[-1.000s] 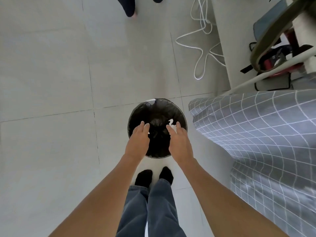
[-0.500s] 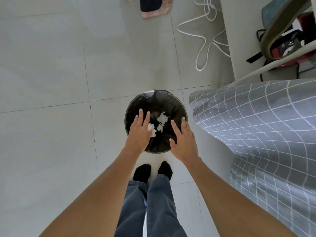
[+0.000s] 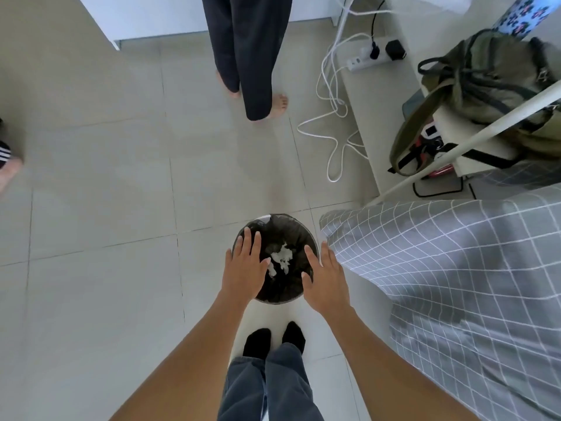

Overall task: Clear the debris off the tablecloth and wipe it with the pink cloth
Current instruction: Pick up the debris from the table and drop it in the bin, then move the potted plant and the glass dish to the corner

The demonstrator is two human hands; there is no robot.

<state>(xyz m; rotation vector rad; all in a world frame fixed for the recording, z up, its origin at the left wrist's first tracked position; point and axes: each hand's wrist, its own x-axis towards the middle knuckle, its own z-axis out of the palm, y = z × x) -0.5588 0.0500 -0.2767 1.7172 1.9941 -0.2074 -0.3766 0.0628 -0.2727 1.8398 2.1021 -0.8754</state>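
A round bin with a black liner [image 3: 274,221] stands on the floor in front of my feet. White scraps of debris [image 3: 281,259] lie inside it. My left hand [image 3: 244,268] hovers flat over the bin's left side, fingers spread, holding nothing. My right hand [image 3: 326,278] is over the bin's right rim, also spread and empty. The grey checked tablecloth [image 3: 449,268] hangs down at the right, its corner close to my right hand. No pink cloth is in view.
Another person's legs [image 3: 249,56] stand on the tiled floor beyond the bin. A white cable [image 3: 334,117] loops on the floor near a power strip [image 3: 368,60]. A green bag [image 3: 485,95] hangs at the upper right. A foot [image 3: 7,168] shows at the left edge.
My hands have spread apart over the bin and the white debris has dropped out of them into it. The view has lifted, showing more floor and the other person.
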